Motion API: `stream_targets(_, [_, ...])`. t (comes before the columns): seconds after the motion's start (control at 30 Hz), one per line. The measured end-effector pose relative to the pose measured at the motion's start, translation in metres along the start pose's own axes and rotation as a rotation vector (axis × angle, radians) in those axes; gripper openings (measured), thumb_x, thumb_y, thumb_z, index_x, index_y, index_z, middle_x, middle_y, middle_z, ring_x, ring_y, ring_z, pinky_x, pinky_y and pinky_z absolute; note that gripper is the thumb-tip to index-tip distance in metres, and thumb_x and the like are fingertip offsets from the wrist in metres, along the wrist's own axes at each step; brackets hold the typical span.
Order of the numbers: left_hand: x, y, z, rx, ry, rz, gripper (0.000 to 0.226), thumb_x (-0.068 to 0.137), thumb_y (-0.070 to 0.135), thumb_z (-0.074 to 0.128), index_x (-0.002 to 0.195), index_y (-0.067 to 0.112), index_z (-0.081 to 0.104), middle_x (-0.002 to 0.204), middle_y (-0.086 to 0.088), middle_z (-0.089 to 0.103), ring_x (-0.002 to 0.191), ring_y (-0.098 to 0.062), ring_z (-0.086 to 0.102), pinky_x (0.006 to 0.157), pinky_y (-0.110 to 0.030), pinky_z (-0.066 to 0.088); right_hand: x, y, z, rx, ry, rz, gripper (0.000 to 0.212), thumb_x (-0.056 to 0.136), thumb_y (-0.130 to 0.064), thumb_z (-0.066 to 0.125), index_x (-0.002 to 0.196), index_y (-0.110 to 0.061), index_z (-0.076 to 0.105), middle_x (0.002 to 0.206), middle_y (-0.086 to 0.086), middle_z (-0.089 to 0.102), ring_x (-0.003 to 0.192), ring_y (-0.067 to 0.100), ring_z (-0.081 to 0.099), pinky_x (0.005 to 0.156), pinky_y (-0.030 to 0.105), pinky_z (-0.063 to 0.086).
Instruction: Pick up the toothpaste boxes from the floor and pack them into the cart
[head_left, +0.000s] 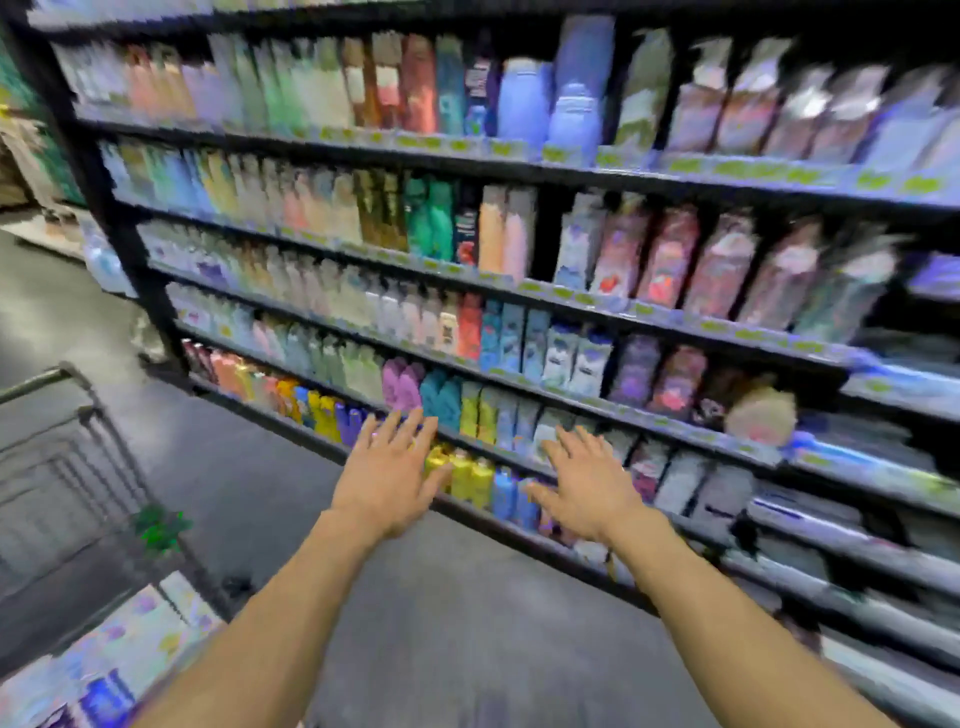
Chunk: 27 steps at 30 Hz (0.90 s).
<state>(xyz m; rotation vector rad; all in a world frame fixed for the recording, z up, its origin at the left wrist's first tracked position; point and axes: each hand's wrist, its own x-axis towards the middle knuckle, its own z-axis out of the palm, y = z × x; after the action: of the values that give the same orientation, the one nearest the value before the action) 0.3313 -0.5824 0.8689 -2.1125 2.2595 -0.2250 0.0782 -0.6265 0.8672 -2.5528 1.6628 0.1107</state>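
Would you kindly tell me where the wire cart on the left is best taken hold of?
Probably take the cart by its top rim bar, coming from above with the left hand: the bar looks thin, bare and roughly level, so fingers can wrap over it.

The grey wire shopping cart (78, 467) stands on the dark floor at the left edge of the view, its dark top rim tilted in the frame, with something small and green by its near right corner. Pale, colourfully printed cartons (119, 654), too blurred to read as toothpaste boxes, lie packed together at the bottom left corner of the view, just beside the cart's near end.
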Motion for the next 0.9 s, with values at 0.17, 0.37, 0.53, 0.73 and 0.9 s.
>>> stream_targets(0.17, [0.071, 0.209, -0.017, -0.052, -0.006, 0.267, 0.108, 0.073, 0.069, -0.016, 0.159, 0.020, 0.026, 0.167, -0.004, 0.022, 0.155, -0.025, 0.015, 0.125, -0.050, 0.008, -0.115, 0.183, 0.015, 0.060, 0.037, 0.360, 0.114, 0.066, -0.076, -0.006, 0.157, -0.017, 0.029, 0.166, 0.011, 0.023, 0.153, 0.030, 0.019, 0.124, 0.043, 0.017])
stream_targets(0.37, [0.088, 0.454, -0.033, -0.119, 0.057, 0.733, 0.099, 0.083, 0.069, -0.007, 0.156, 0.017, 0.035, 0.162, -0.007, 0.033, 0.151, -0.029, 0.027, 0.123, -0.052, 0.011, -0.296, 0.322, 0.041, 0.124, 0.076, 0.835, 0.103, 0.075, -0.076, 0.003, 0.155, -0.018, 0.032, 0.165, 0.011, 0.026, 0.150, 0.031, 0.025, 0.122, 0.043, 0.020])
stream_targets(0.53, [0.060, 0.607, -0.037, -0.100, 0.056, 1.091, 0.097, 0.087, 0.068, -0.005, 0.153, 0.014, 0.040, 0.158, -0.008, 0.040, 0.149, -0.030, 0.031, 0.122, -0.055, 0.019, -0.433, 0.366, 0.081, 0.178, 0.076, 1.251, 0.101, 0.078, -0.074, 0.002, 0.152, -0.017, 0.038, 0.163, 0.011, 0.029, 0.148, 0.031, 0.029, 0.121, 0.043, 0.023])
stream_targets(0.73, [0.028, 0.736, -0.027, -0.080, 0.035, 1.384, 0.090, 0.091, 0.070, -0.002, 0.159, 0.019, 0.025, 0.167, -0.003, 0.022, 0.155, -0.025, 0.016, 0.123, -0.049, 0.009, -0.530, 0.374, 0.122, 0.223, 0.071, 1.619, 0.078, 0.097, -0.069, 0.036, 0.155, -0.016, 0.033, 0.161, 0.011, 0.034, 0.145, 0.030, 0.035, 0.119, 0.042, 0.029])
stream_targets(0.9, [0.034, 0.812, -0.021, -0.019, 0.060, 1.570, 0.075, 0.101, 0.065, 0.013, 0.161, 0.020, 0.015, 0.168, -0.003, 0.016, 0.155, -0.025, 0.011, 0.124, -0.051, 0.004, -0.547, 0.397, 0.133, 0.264, 0.089, 1.816, 0.078, 0.097, -0.068, 0.035, 0.154, -0.015, 0.032, 0.160, 0.011, 0.035, 0.146, 0.030, 0.034, 0.119, 0.041, 0.028])
